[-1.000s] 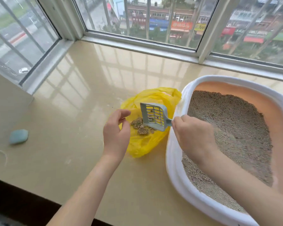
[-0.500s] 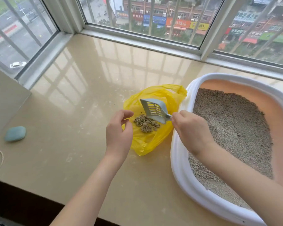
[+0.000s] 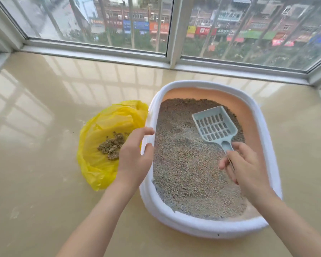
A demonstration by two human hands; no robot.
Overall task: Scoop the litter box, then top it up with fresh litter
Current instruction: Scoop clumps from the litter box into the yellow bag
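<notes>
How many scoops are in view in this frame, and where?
1. The pale blue slotted scoop is over the litter in the white litter box, its handle gripped by the right hand. Nothing suggests another, though the yellow bag's folds could hide something.

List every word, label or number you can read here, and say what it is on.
Shop signs across the street, seen through the window: coloured boards with lettering, too small and blurred to read.
Scoop, litter box, yellow bag: no text visible.
Nothing here reads legibly.
</notes>
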